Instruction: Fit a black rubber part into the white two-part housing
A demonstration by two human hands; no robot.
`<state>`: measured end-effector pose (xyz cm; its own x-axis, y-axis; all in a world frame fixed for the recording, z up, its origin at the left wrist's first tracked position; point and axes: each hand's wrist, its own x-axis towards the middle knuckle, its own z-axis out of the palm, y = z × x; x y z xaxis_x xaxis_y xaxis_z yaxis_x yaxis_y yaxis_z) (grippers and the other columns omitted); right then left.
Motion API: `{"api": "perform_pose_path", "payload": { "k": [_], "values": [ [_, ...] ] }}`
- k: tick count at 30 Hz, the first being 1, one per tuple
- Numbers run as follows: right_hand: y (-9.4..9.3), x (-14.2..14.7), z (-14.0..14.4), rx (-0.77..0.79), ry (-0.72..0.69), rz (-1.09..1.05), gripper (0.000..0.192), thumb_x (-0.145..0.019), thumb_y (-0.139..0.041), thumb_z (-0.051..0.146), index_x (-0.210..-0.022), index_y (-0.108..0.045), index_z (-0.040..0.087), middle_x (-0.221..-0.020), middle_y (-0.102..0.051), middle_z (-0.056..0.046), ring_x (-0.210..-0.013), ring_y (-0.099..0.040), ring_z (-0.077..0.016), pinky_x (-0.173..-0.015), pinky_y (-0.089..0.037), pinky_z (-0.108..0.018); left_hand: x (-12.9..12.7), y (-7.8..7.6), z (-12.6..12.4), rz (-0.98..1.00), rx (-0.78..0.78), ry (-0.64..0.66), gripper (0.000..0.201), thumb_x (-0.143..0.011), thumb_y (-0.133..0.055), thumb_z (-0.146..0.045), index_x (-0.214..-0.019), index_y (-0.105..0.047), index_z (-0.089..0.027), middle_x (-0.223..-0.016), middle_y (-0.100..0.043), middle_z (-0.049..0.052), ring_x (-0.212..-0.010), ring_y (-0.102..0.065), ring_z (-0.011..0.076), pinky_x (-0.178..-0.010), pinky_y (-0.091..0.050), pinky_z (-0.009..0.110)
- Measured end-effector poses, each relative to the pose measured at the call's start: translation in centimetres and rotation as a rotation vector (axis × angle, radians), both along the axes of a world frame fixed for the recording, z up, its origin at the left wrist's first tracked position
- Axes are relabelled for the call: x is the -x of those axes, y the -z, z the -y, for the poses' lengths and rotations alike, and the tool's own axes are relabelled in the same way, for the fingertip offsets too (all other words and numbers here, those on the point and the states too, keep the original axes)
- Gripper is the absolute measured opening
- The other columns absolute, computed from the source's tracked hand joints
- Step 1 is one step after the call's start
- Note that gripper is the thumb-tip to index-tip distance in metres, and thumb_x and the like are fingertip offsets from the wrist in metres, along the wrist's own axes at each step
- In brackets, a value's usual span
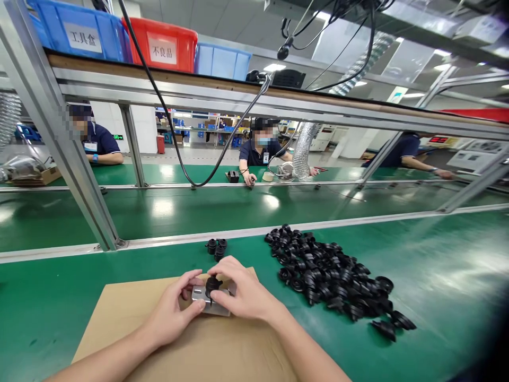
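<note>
Bare forearms [314,345] reach over a cardboard sheet [119,318]. The left hand [175,307], thumb and fingers parted, brackets the left end of a silvery metal block [218,309]; the right hand [243,294] pinches a black rubber-like part [212,285] between thumb and forefinger. A loose left hold could let the block skid; an uneven pinch could tip the part. The part sits between both hands, at the right fingertips, over the block. Rightward lies a black pile [326,270]; beyond the hands, three black pieces [217,249].

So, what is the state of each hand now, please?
Left hand: curved at metal block; grip cannot be told.
Right hand: closed, holding a black part.
</note>
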<state>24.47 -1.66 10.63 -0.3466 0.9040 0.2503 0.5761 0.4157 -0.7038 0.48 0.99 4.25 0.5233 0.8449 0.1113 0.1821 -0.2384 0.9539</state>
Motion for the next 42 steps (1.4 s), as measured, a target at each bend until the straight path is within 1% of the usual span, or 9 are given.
{"api": "perform_pose_path", "payload": {
  "k": [17, 21, 24, 28, 31, 35, 38, 40, 42],
  "values": [
    [0.4, 0.4, -0.3, -0.013, 0.006, 0.069, 0.038, -0.079, -0.081, 0.017, -0.115, -0.073, 0.026, -0.108, -0.070, -0.005, -0.115, -0.060, -0.0264, -0.100, -0.052, -0.042, 0.0, 0.5, -0.3, -0.013, 0.030, -0.016, 0.060, -0.092, -0.070, -0.034, -0.149, -0.053, -0.025, -0.136, -0.071, 0.009, -0.106, -0.062, 0.0259, -0.095, -0.047, 0.042],
    [0.1, -0.8, -0.4, 0.039, -0.036, 0.065, 0.048, -0.090, -0.076, 0.028, -0.136, -0.064, 0.030, -0.127, -0.066, -0.007, -0.127, -0.056, -0.0261, -0.108, -0.049, -0.043, 0.2, 0.4, -0.2, -0.018, 0.022, 0.004, 0.060, -0.092, -0.070, -0.035, -0.148, -0.053, -0.024, -0.137, -0.071, 0.011, -0.116, -0.064, 0.0292, -0.098, -0.048, 0.044],
    [-0.6, -3.4, -0.4, 0.037, 0.052, 0.089, 0.048, -0.097, -0.067, 0.032, -0.144, -0.058, 0.029, -0.132, -0.064, -0.007, -0.129, -0.056, -0.0248, -0.112, -0.046, -0.043, 0.4, 0.1, 0.0, -0.035, 0.016, 0.013, 0.062, -0.089, -0.071, -0.030, -0.148, -0.054, -0.023, -0.138, -0.070, 0.012, -0.120, -0.064, 0.0306, -0.105, -0.047, 0.047],
    [-1.4, -6.3, -0.1, 0.250, 0.103, 0.239, 0.053, -0.080, -0.085, 0.038, -0.129, -0.068, 0.025, -0.123, -0.067, -0.006, -0.114, -0.062, -0.0270, -0.101, -0.052, -0.041, 0.5, -0.1, 0.2, -0.057, 0.038, 0.051, 0.067, -0.081, -0.076, -0.021, -0.145, -0.058, -0.025, -0.141, -0.068, 0.011, -0.124, -0.063, 0.0316, -0.112, -0.046, 0.048],
    [-1.6, -6.4, 0.1, 0.383, 0.097, 0.326, 0.066, -0.068, -0.092, 0.035, -0.128, -0.069, 0.023, -0.115, -0.069, -0.006, -0.102, -0.065, -0.0272, -0.091, -0.054, -0.040, 0.5, 0.0, 0.2, -0.052, 0.023, 0.080, 0.064, -0.079, -0.078, -0.018, -0.141, -0.063, -0.026, -0.144, -0.066, 0.011, -0.132, -0.061, 0.0331, -0.117, -0.045, 0.049],
    [-1.4, -5.7, 0.3, 0.350, 0.022, 0.336, 0.070, -0.075, -0.076, 0.018, -0.143, -0.061, 0.026, -0.126, -0.066, -0.007, -0.112, -0.064, -0.0273, -0.101, -0.053, -0.042, 0.6, 0.1, 0.2, -0.056, 0.005, 0.080, 0.063, -0.079, -0.078, -0.019, -0.140, -0.064, -0.026, -0.144, -0.065, 0.011, -0.135, -0.060, 0.0342, -0.119, -0.045, 0.051],
    [-1.1, -6.1, 0.5, 0.266, -0.028, 0.300, 0.080, -0.076, -0.059, 0.006, -0.153, -0.050, 0.029, -0.143, -0.059, -0.007, -0.133, -0.055, -0.0267, -0.115, -0.046, -0.043, 0.6, 0.1, 0.2, -0.067, -0.009, 0.084, 0.063, -0.080, -0.078, -0.019, -0.141, -0.063, -0.027, -0.144, -0.066, 0.010, -0.135, -0.059, 0.0342, -0.120, -0.044, 0.051],
    [-1.0, -6.7, 0.5, 0.225, -0.014, 0.298, 0.085, -0.076, -0.056, 0.004, -0.156, -0.047, 0.029, -0.151, -0.054, -0.007, -0.143, -0.047, -0.0264, -0.121, -0.040, -0.044, 0.6, 0.1, 0.2, -0.062, -0.013, 0.087, 0.062, -0.080, -0.078, -0.019, -0.140, -0.064, -0.026, -0.143, -0.066, 0.010, -0.134, -0.060, 0.0336, -0.119, -0.045, 0.050],
    [-1.0, -7.0, 0.5, 0.235, 0.018, 0.307, 0.079, -0.078, -0.060, 0.009, -0.153, -0.050, 0.028, -0.147, -0.055, -0.007, -0.136, -0.052, -0.0265, -0.118, -0.043, -0.043, 0.6, 0.2, 0.2, -0.034, 0.010, 0.098, 0.062, -0.080, -0.076, -0.017, -0.140, -0.064, -0.026, -0.142, -0.067, 0.009, -0.132, -0.062, 0.0324, -0.118, -0.047, 0.048]
  ]
}}
